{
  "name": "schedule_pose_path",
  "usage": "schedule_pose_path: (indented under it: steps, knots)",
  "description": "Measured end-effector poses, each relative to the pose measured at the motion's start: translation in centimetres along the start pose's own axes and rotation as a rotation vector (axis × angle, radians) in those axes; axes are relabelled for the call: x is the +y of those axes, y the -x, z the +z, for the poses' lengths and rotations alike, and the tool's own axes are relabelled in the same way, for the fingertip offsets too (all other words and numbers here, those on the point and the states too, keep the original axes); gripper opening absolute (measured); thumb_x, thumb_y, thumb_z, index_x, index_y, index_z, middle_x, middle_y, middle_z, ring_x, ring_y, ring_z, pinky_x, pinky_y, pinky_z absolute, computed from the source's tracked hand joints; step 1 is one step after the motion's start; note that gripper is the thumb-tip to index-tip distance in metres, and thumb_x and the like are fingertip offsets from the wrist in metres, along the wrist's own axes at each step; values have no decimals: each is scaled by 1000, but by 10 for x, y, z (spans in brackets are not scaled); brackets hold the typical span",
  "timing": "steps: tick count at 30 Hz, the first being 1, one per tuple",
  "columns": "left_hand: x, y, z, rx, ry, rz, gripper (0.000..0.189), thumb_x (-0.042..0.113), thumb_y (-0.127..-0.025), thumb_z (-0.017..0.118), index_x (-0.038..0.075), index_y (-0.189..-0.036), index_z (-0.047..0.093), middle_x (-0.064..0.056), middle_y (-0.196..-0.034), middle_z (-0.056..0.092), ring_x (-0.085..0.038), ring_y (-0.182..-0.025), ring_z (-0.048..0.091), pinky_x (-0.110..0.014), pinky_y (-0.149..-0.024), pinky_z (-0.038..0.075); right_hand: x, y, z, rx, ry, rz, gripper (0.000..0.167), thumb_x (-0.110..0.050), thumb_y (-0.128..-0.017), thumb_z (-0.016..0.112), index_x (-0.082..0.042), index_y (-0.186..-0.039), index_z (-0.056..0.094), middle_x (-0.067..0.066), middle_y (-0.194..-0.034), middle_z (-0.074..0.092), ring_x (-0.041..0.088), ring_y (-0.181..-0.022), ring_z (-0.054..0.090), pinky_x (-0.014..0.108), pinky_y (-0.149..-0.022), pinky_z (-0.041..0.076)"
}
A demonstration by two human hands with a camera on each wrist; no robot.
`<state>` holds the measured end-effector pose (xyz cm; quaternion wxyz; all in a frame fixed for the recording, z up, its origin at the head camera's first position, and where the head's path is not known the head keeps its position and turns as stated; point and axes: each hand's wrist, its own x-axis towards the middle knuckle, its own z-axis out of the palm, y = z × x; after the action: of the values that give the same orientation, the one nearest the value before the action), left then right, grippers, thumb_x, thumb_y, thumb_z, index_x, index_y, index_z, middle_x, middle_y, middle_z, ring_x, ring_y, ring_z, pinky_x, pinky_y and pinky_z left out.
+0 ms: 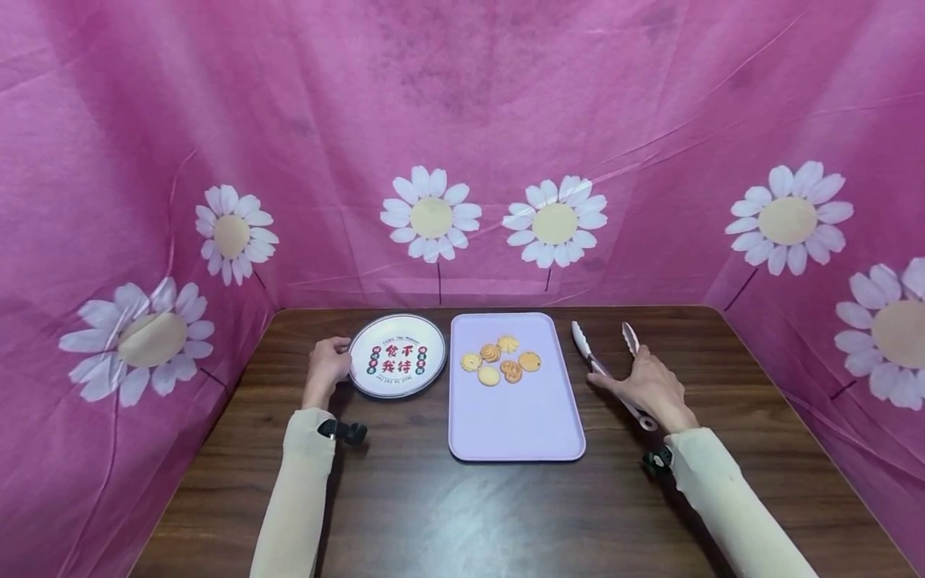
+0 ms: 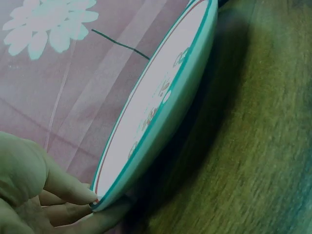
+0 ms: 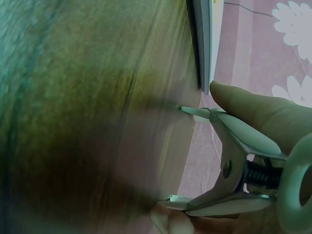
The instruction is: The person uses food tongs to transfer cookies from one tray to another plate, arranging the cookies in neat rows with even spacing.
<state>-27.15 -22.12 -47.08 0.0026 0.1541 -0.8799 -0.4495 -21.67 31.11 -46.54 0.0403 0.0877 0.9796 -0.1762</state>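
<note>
My left hand (image 1: 328,365) pinches the left rim of a round white plate (image 1: 396,324) with red and dark lettering. In the left wrist view the thumb lies on top of the plate's edge (image 2: 161,131), with fingers beneath it. My right hand (image 1: 656,392) holds a pair of tongs (image 1: 581,337), their arms spread and tips pointing to the back. The right wrist view shows the thumb along one arm of the tongs (image 3: 246,131) and fingertips at the other, the spring between. Nothing is between the tong tips.
Between the hands lies a lilac tray (image 1: 515,425). Several cookies (image 1: 511,371) of different shapes sit grouped in its back half. The dark wooden table (image 1: 405,498) ends at a pink flowered cloth (image 1: 325,241) hanging behind and at both sides.
</note>
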Motion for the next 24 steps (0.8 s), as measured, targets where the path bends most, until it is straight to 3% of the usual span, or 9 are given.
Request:
schedule_pose_path:
  steps: [7,13,20,24]
  knots:
    - [-2,2,2,-23,106,-33,50,-5,-92,45,-5,-140,61,-27,-131,64,-27,-107,63,-16,-63,60,-1,-2,0,14,18,-10,124,-86,-77,66,19,-139,41,44,-122,59,52,-93,65,49,-56,54]
    - [-1,5,5,-34,119,-14,52,-6,-90,45,-6,-139,60,-29,-129,65,-27,-104,64,-16,-60,60,1,-1,0,22,7,-9,118,-82,-79,68,19,-135,44,46,-117,60,55,-93,65,51,-56,55]
    - [-3,6,8,-31,81,28,50,-3,-91,47,-5,-139,61,-28,-128,67,-29,-109,63,-11,-63,50,3,0,-1,64,-8,-25,107,-76,-78,74,17,-126,52,46,-111,62,57,-90,65,53,-55,54]
    - [-4,6,6,-54,102,28,50,-3,-92,47,-6,-140,59,-30,-131,64,-31,-112,62,-13,-65,55,7,-1,0,88,-4,-45,102,-77,-77,74,14,-119,55,43,-105,64,55,-85,66,49,-52,51]
